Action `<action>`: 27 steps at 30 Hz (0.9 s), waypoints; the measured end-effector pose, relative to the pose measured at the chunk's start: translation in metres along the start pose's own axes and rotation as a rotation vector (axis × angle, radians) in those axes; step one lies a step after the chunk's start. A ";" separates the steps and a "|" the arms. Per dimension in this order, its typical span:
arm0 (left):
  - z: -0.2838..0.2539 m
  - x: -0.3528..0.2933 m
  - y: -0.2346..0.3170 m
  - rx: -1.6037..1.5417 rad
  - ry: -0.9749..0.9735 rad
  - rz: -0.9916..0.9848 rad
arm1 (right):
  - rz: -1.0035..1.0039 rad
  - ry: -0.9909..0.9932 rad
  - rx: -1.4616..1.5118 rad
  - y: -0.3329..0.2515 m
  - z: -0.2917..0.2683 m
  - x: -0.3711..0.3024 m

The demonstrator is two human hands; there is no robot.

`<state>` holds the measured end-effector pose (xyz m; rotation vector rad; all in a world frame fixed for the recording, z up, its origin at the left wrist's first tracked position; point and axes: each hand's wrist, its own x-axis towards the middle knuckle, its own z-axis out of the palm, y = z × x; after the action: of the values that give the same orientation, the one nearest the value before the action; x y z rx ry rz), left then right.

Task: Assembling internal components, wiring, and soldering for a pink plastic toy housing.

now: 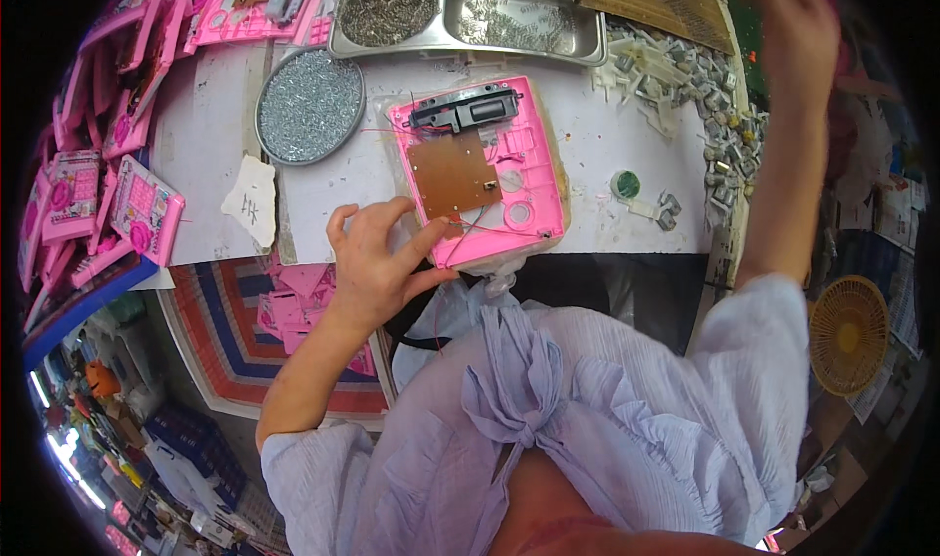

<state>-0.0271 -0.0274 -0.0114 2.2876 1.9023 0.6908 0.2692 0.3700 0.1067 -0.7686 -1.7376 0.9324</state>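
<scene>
A pink plastic housing [537,155] lies open side up on a pad at the table's near edge. Inside it are a brown circuit board [450,172], a black plastic module [465,112] along its far side and thin loose wires. My left hand [380,257] grips the housing's near left corner, index finger inside by the board and thumb outside the near edge. High on the right, away from the housing, my right hand [798,32] is raised and blurred; its fingers cannot be made out.
A round dish of small screws [310,106] sits left of the housing. Beyond it stands a metal tray [470,45] holding springs. Small metal parts [723,115] cover the right side. Pink housings [73,194] pile up at left. A green-topped round piece [625,185] lies right.
</scene>
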 end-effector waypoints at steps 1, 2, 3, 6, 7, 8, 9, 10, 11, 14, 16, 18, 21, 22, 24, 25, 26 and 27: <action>0.002 -0.001 -0.001 -0.003 -0.007 -0.003 | 0.063 -0.039 -0.189 -0.021 0.031 -0.065; 0.002 -0.003 -0.001 0.003 -0.015 -0.007 | 0.061 -0.351 -0.098 -0.032 0.057 -0.122; 0.004 0.001 -0.002 -0.006 -0.018 0.005 | -0.002 -0.505 -0.150 -0.044 0.076 -0.160; 0.004 0.005 -0.002 -0.027 -0.017 0.013 | -0.077 -0.599 -0.224 -0.040 0.114 -0.218; 0.005 0.005 -0.003 -0.033 -0.019 0.008 | -0.136 -0.621 -0.267 -0.037 0.116 -0.221; 0.005 0.003 -0.003 -0.032 -0.015 0.006 | -0.195 -0.642 -0.309 -0.033 0.118 -0.221; 0.006 0.002 -0.004 -0.031 -0.009 0.007 | -0.255 -0.662 -0.355 -0.031 0.120 -0.220; 0.007 0.001 -0.005 -0.031 -0.002 0.007 | -0.284 -0.644 -0.363 -0.032 0.122 -0.218; 0.008 0.000 -0.005 -0.039 0.000 0.007 | -0.314 -0.625 -0.371 -0.035 0.124 -0.214; 0.008 -0.002 -0.006 -0.055 0.008 0.006 | -0.339 -0.681 -0.342 -0.034 0.126 -0.208; 0.008 -0.002 -0.006 -0.065 0.007 0.005 | -0.344 -0.723 -0.323 -0.031 0.127 -0.207; 0.008 -0.001 -0.005 -0.075 0.005 0.010 | -0.366 -0.727 -0.323 -0.030 0.126 -0.205; 0.008 0.004 -0.006 -0.059 0.008 0.092 | -0.397 -0.728 -0.312 -0.031 0.128 -0.201; 0.009 0.006 -0.008 -0.051 0.013 0.135 | -0.393 -0.753 -0.303 -0.030 0.127 -0.202; 0.007 0.003 -0.009 -0.069 -0.013 0.134 | -0.391 -0.805 -0.285 -0.027 0.126 -0.202; 0.007 0.002 -0.009 -0.080 -0.023 0.136 | -0.413 -0.821 -0.281 -0.026 0.125 -0.201; 0.008 0.004 -0.010 -0.085 -0.029 0.137 | -0.434 -0.837 -0.277 -0.026 0.126 -0.199; 0.008 0.005 -0.011 -0.086 -0.034 0.146 | -0.451 -0.847 -0.268 -0.024 0.126 -0.199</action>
<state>-0.0330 -0.0187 -0.0206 2.3860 1.6703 0.7289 0.2113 0.1627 0.0080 -0.0846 -2.6683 0.7559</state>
